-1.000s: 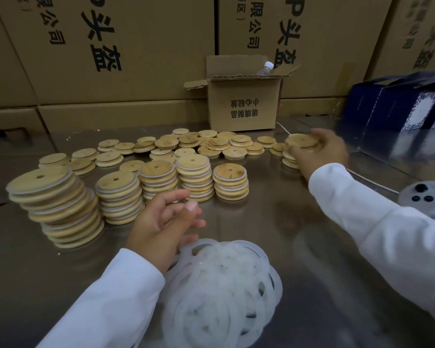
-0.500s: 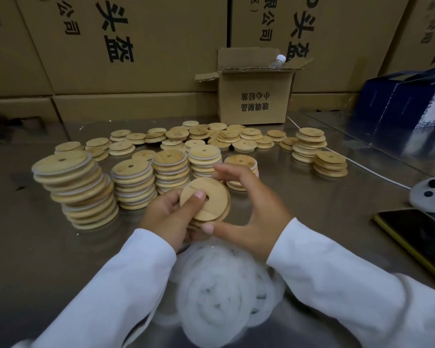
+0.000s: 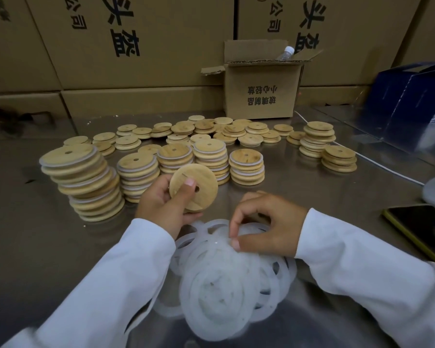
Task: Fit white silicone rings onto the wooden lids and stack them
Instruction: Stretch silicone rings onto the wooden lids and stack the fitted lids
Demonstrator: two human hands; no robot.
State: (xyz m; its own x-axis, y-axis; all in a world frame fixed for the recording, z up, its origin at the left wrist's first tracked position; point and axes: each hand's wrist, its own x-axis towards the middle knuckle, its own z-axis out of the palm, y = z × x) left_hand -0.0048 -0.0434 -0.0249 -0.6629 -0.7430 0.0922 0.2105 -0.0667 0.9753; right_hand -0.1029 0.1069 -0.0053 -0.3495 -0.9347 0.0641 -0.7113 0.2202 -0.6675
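Tall stack: far left on the tabletop [image 3: 30, 259] we see a leaning stack [image 3: 82, 183] of wooden lids, with white rings between them.
Ringed stacks: 4 shorter stacks [image 3: 246, 167] stand in a row just to its right.
Left hand: our left hand [image 3: 161, 205] has its grip grasping 1 lid [image 3: 195, 188], thumb across the face beside the hole and fingers behind. The lid is tilted and raised in front of the row.
Ring pile: a loose heap of rings [image 3: 226, 285] lies nearest us, between both sleeves.
Right hand: our right hand [image 3: 266, 227] has its grip pinching a ring [image 3: 222, 243] on top of the heap, between thumb and forefinger.
Loose lids: many lids [image 3: 232, 133] are spread at the back, singly or in low piles.
Box: a small open box [image 3: 261, 94] stands behind them, with a bottle [image 3: 285, 52] poking out.
Bare stacks: 2 stacks [image 3: 317, 139] stand to the right, well apart from our hands.
Phone: a dark phone [image 3: 422, 229] lies at the right edge.
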